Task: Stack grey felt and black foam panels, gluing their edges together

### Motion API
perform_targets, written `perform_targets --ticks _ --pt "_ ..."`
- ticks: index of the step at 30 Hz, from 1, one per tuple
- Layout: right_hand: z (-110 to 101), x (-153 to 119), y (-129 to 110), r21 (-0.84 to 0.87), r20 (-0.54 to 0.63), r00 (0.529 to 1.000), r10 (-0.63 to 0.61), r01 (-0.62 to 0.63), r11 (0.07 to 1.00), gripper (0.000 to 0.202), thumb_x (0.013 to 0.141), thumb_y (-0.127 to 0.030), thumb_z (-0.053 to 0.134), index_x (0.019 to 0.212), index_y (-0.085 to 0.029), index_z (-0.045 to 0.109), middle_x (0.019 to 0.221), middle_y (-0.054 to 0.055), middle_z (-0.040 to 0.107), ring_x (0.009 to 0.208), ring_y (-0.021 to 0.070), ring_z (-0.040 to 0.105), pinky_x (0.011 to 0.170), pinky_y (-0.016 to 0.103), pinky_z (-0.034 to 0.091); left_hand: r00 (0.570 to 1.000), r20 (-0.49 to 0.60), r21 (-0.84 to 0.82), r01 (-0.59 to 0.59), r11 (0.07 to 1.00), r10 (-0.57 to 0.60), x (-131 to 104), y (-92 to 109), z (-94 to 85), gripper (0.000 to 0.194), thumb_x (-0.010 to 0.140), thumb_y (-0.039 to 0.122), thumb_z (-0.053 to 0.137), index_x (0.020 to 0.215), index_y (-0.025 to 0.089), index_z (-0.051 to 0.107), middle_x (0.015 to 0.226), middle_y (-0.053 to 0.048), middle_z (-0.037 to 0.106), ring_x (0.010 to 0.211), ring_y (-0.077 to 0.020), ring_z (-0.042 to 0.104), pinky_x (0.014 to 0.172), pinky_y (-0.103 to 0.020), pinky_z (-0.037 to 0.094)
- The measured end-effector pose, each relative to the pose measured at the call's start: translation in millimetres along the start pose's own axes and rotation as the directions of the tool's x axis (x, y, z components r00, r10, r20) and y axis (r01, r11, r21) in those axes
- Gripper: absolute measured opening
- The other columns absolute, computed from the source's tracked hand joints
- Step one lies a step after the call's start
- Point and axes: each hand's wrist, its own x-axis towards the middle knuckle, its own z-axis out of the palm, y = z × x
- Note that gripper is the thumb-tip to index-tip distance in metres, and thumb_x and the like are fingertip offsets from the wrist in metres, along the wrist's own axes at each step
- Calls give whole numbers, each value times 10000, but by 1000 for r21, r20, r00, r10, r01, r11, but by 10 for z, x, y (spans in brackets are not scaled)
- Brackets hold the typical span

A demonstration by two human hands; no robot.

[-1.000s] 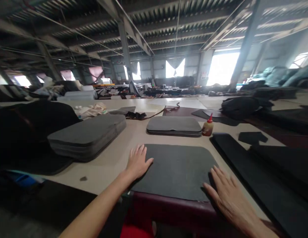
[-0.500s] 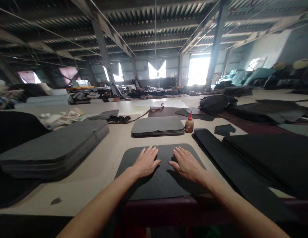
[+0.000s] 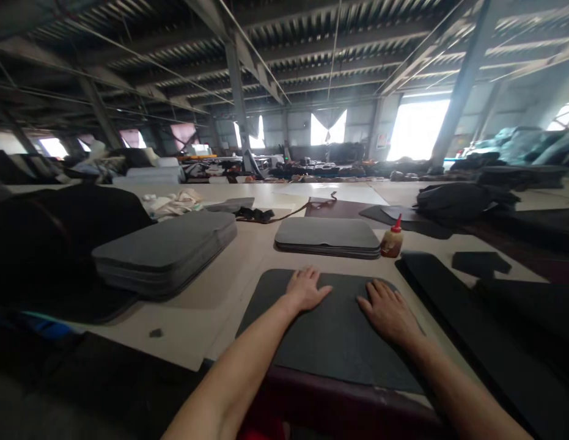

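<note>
A dark grey sheet with rounded far corners (image 3: 330, 348) lies flat at the front edge of the table. My left hand (image 3: 306, 289) rests on its far left part, palm down, fingers stretched out. On the far right part lies my right hand (image 3: 389, 310), also flat with its fingers spread. Neither hand holds anything. Just beyond the sheet sits a low stack of grey rounded panels (image 3: 327, 232). Beside that stack stands a small glue bottle with a red pointed cap (image 3: 392, 239), upright and partly filled with brown liquid.
A thicker stack of grey panels (image 3: 165, 247) stands on the left, next to a large black piece (image 3: 68, 244). Long black strips (image 3: 467, 324) lie along the right. A small dark scrap (image 3: 156, 333) is near the front edge. Further back are a dark cloth bundle (image 3: 462, 203) and a thin brown strap (image 3: 296, 212).
The camera view has turned left, so the table and its things appear further right. Both hands stay flat on the sheet, my right hand now nearer its right edge.
</note>
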Motion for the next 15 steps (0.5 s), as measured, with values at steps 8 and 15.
perform_targets --ticks 8,15 --pt "63 9 43 34 -45 999 -24 25 999 646 1022 -518 303 1459 -70 466 1550 213 379 1431 356 337 1155 525 269 944 -50 89 330 940 -327 -540 -827 -171 874 938 715 198 1526 84 338 1610 -180 282 1511 -314 224 1226 -573 137" --pt "-191 30 94 171 32 995 -91 84 982 589 1023 -469 347 1369 -37 547 1480 273 441 1388 394 399 1123 560 327 901 -72 166 434 885 -429 -1022 -1025 -394 872 934 706 268 1489 47 405 1594 -227 285 1511 -391 170 1197 -664 80"
